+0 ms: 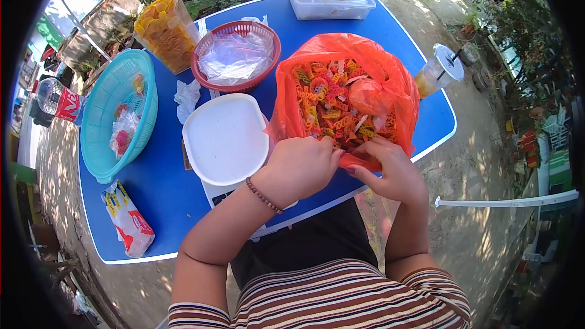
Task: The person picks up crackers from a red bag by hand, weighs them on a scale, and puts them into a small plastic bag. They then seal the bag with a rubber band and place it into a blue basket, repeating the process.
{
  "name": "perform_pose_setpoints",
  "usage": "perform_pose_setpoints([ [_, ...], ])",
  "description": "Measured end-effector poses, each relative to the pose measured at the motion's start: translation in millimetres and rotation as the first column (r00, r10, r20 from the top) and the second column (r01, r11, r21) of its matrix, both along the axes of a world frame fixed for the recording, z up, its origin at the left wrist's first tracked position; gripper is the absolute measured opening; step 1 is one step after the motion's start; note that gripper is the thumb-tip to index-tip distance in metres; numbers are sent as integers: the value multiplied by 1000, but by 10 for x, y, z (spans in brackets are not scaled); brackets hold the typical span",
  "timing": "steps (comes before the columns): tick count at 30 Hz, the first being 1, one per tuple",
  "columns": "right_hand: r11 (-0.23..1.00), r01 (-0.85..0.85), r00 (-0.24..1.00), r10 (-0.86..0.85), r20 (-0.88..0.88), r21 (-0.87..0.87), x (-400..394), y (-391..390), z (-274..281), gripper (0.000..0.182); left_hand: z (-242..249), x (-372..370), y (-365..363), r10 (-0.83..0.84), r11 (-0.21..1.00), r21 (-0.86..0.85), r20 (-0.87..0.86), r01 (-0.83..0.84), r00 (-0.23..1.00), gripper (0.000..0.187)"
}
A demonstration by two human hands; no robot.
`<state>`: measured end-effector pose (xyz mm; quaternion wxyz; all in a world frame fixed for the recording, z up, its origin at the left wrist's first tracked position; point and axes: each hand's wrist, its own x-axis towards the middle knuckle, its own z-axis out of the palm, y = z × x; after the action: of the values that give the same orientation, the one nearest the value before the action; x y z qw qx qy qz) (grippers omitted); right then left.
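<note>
A red plastic bag [283, 109] stands open on the blue table, filled with small orange, yellow and pink ladder-shaped snack pieces [323, 97]. At its near rim my left hand [301, 167] is closed, thumb and fingers pinching the plastic. Close beside it, my right hand [393, 167] pinches the same rim, its fingers reaching over the edge. A smaller tied-looking red bundle [368, 96] lies on top of the snacks. Left of the bag sits a white plate [225, 137] on a scale, partly covered by my left forearm.
A teal basket [91, 137] with small bags stands left, beside a water bottle [61, 100]. A red basket [201, 79] holds clear bags. Also on the table [177, 207] are a bag of orange chips [164, 30], a lidded container [329, 0], a drink cup [436, 73] and a packet [129, 219].
</note>
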<state>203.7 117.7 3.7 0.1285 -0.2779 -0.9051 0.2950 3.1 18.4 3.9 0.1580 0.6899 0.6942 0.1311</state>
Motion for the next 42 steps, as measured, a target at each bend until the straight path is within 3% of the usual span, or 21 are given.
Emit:
perform_pose_setpoints([
  [3, 981, 175, 970, -186, -158, -80, -101, 44, -24, 19, -53, -32, 14, -57, 998, 7, -79, 58, 995, 22],
  [7, 983, 177, 954, -158, -255, 51, -205, -3, -74, 10, -171, -22, 49, -137, 979, 108, -275, 172, 952, 11],
  [10, 968, 227, 945, -194, -264, 104, -260, -27, -105, 9, -291, -13, 84, -51, 915, 358, -353, 185, 934, 12],
  [13, 935, 299, 929, -240, -282, 190, -328, -21, -192, 10, -256, 15, 131, 30, 886, 448, -306, 116, 951, 12],
  [16, 919, 323, 934, -271, -234, 227, -360, -15, -274, 11, -47, 34, 79, 27, 961, 277, -191, 27, 981, 14],
  [18, 903, 315, 944, -266, -195, 292, -353, -19, -293, 10, -125, -14, 114, 42, 940, 339, -244, 44, 969, 17],
  [21, 929, 290, 949, -248, -193, 231, -318, -27, -246, 11, -189, -68, 127, 52, 937, 346, -274, 48, 960, 24],
  [24, 944, 305, 914, -254, -316, 123, -282, -30, -172, 9, -182, -84, 133, 58, 950, 311, -284, 34, 957, 35],
  [27, 947, 322, 914, -306, -268, 18, -220, -10, -93, 10, -144, -64, 118, 70, 975, 221, -267, -10, 961, 42],
  [31, 979, 184, 983, -183, -21, 87, -96, -45, -19, 9, -87, -89, 101, 33, 988, 152, -254, 6, 967, 46],
  [34, 984, 159, 978, -168, 125, 78, -84, -70, 33, 8, -173, -91, 115, -16, 936, 336, -256, 105, 966, 39],
  [36, 987, 152, 971, -159, 177, 55, -97, -52, 18, 7, -156, -74, 121, -85, 964, 235, -173, 125, 981, 29],
  [39, 989, 139, 990, -140, 15, 43, -192, -112, -75, 4, -77, -63, 75, -105, 983, 144, -76, 115, 992, 17],
  [42, 998, 36, 999, -35, -24, 45, -153, -100, -100, 20, -48, -50, 52, -93, 985, 144, -47, 99, 995, 16],
])
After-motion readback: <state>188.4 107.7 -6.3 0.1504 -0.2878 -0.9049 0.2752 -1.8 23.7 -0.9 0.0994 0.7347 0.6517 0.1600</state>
